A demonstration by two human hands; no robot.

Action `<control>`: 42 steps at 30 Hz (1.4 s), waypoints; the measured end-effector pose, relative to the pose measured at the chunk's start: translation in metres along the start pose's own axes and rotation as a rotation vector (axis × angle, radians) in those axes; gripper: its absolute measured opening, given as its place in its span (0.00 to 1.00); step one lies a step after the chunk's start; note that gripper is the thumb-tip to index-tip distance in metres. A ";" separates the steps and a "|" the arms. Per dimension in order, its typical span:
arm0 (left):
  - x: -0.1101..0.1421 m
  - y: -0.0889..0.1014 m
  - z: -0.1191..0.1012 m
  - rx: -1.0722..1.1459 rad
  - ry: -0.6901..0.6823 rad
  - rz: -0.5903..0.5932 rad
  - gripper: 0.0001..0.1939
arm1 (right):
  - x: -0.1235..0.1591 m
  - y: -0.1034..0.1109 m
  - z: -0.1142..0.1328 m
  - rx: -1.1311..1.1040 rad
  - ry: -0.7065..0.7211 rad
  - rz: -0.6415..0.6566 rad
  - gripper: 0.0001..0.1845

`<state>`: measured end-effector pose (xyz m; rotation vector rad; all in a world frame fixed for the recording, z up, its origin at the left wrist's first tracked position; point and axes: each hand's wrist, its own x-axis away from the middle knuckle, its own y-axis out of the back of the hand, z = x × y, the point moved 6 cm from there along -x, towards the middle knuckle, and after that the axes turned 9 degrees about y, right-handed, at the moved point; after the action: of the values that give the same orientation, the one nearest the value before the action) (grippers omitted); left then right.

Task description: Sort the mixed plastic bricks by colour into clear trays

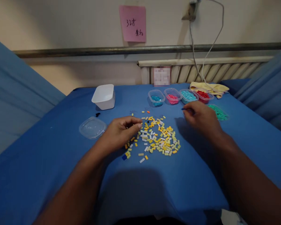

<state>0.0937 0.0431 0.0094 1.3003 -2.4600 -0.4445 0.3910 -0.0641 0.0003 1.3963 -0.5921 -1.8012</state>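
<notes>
Small toy bricks (165, 140) in yellow, white and pale green lie loosely piled on the blue cloth, with a dark blue brick (124, 157) at the near left edge. My left hand (120, 131) is over the left side of this pile, thumb and index fingertip close together. Whether a brick is between them I cannot make out. My right hand (201, 117) is raised to the right of the pile, in front of the tubs. Its thumb and forefinger pinch a small dark blue brick (183, 109).
Along the back stand clear tubs of teal (156, 98), pink (172, 97), light blue (188, 96) and red pieces (203, 96). Green pieces (218, 112) lie right. Left are a white box (104, 97) and a clear lid (93, 127). A yellow cloth (209, 87) lies behind.
</notes>
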 end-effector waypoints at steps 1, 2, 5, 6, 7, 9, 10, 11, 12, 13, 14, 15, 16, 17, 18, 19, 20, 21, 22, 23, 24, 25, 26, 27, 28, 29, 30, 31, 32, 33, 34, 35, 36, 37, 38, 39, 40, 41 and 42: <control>0.001 0.010 0.001 -0.097 0.001 0.017 0.15 | 0.000 0.004 -0.020 0.082 -0.069 0.010 0.11; 0.003 0.018 0.003 -0.185 0.012 0.056 0.15 | 0.002 0.006 -0.038 0.149 -0.132 0.030 0.12; 0.008 0.034 0.010 -0.393 0.071 0.162 0.12 | 0.010 0.000 -0.070 0.262 -0.242 0.167 0.14; 0.010 0.035 0.012 -0.444 0.086 0.182 0.11 | 0.011 -0.002 -0.074 0.283 -0.247 0.199 0.14; 0.012 0.036 0.013 -0.489 0.094 0.195 0.10 | 0.013 -0.004 -0.075 0.300 -0.242 0.216 0.14; 0.018 0.035 0.013 -0.567 0.088 0.208 0.09 | 0.013 -0.007 -0.070 0.315 -0.213 0.219 0.15; 0.021 0.034 0.013 -0.609 0.077 0.210 0.09 | 0.013 -0.008 -0.065 0.314 -0.194 0.207 0.15; 0.025 0.034 0.013 -0.656 0.066 0.203 0.09 | 0.012 -0.009 -0.059 0.306 -0.169 0.189 0.15; 0.029 0.034 0.013 -0.707 0.052 0.189 0.10 | 0.011 -0.009 -0.053 0.291 -0.137 0.168 0.16; 0.034 0.033 0.014 -0.759 0.038 0.171 0.10 | 0.011 -0.010 -0.045 0.272 -0.102 0.147 0.16; 0.039 0.032 0.015 -0.802 0.025 0.158 0.10 | 0.010 -0.011 -0.038 0.252 -0.065 0.131 0.16; 0.043 0.030 0.017 -0.833 0.013 0.153 0.11 | 0.010 -0.013 -0.030 0.232 -0.026 0.122 0.16; 0.047 0.027 0.019 -0.847 0.002 0.156 0.10 | 0.010 -0.015 -0.022 0.209 0.015 0.119 0.16; 0.050 0.024 0.022 -0.848 -0.008 0.159 0.10 | 0.011 -0.018 -0.015 0.186 0.057 0.119 0.16; 0.052 0.020 0.024 -0.844 -0.020 0.161 0.10 | 0.011 -0.020 -0.008 0.163 0.099 0.117 0.16; 0.053 0.017 0.026 -0.838 -0.033 0.159 0.10 | 0.012 -0.022 -0.002 0.143 0.141 0.112 0.16; 0.054 0.014 0.028 -0.836 -0.045 0.157 0.09 | 0.013 -0.024 0.003 0.126 0.178 0.105 0.16; 0.055 0.012 0.029 -0.837 -0.055 0.151 0.10 | 0.014 -0.025 0.007 0.111 0.210 0.100 0.16; 0.057 0.011 0.029 -0.836 -0.063 0.140 0.10 | 0.015 -0.026 0.010 0.099 0.235 0.099 0.16; 0.059 0.011 0.029 -0.829 -0.069 0.133 0.11 | 0.016 -0.027 0.012 0.089 0.255 0.097 0.16; 0.062 0.011 0.028 -0.815 -0.069 0.129 0.12 | 0.017 -0.027 0.013 0.078 0.269 0.092 0.16; 0.066 0.011 0.028 -0.798 -0.067 0.131 0.12 | 0.017 -0.027 0.015 0.065 0.281 0.085 0.16; 0.070 0.011 0.027 -0.782 -0.061 0.136 0.13 | 0.017 -0.026 0.016 0.052 0.290 0.079 0.16; 0.075 0.011 0.028 -0.772 -0.047 0.144 0.13 | 0.017 -0.026 0.017 0.040 0.299 0.074 0.16; 0.079 0.010 0.029 -0.774 -0.026 0.148 0.13 | 0.017 -0.026 0.019 0.028 0.307 0.071 0.16; 0.083 0.008 0.031 -0.785 0.000 0.146 0.13 | 0.017 -0.026 0.020 0.011 0.317 0.078 0.16; 0.086 0.006 0.033 -0.801 0.024 0.136 0.13 | 0.017 -0.026 0.022 -0.007 0.327 0.086 0.15; 0.088 0.004 0.034 -0.816 0.045 0.124 0.13 | 0.017 -0.027 0.024 -0.027 0.338 0.093 0.14; 0.090 0.002 0.035 -0.827 0.062 0.112 0.13 | 0.017 -0.027 0.026 -0.048 0.348 0.095 0.13; 0.091 0.000 0.035 -0.833 0.074 0.106 0.12 | 0.018 -0.027 0.029 -0.068 0.357 0.101 0.13; 0.091 -0.003 0.034 -0.834 0.082 0.105 0.12 | 0.018 -0.028 0.031 -0.083 0.362 0.110 0.12; 0.092 -0.005 0.033 -0.834 0.090 0.109 0.11 | 0.018 -0.029 0.032 -0.093 0.364 0.119 0.12; 0.092 -0.006 0.031 -0.832 0.097 0.113 0.10 | 0.019 -0.029 0.034 -0.100 0.366 0.130 0.11; 0.092 -0.007 0.029 -0.829 0.104 0.116 0.09 | 0.019 -0.030 0.036 -0.111 0.372 0.146 0.11; 0.093 -0.007 0.027 -0.825 0.109 0.121 0.08 | 0.020 -0.031 0.039 -0.125 0.381 0.157 0.11; 0.093 -0.007 0.025 -0.820 0.113 0.126 0.07 | 0.021 -0.032 0.042 -0.143 0.394 0.165 0.10; 0.094 -0.006 0.023 -0.814 0.116 0.131 0.06 | 0.021 -0.032 0.046 -0.162 0.409 0.170 0.10; 0.093 -0.006 0.022 -0.805 0.118 0.139 0.06 | 0.022 -0.032 0.050 -0.184 0.424 0.173 0.10; 0.093 -0.005 0.020 -0.789 0.120 0.146 0.06 | 0.022 -0.033 0.055 -0.209 0.434 0.174 0.09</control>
<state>0.0393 -0.0342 0.0016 0.7756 -1.9235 -1.1104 0.3273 -0.0676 -0.0214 1.4792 -0.2766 -1.3246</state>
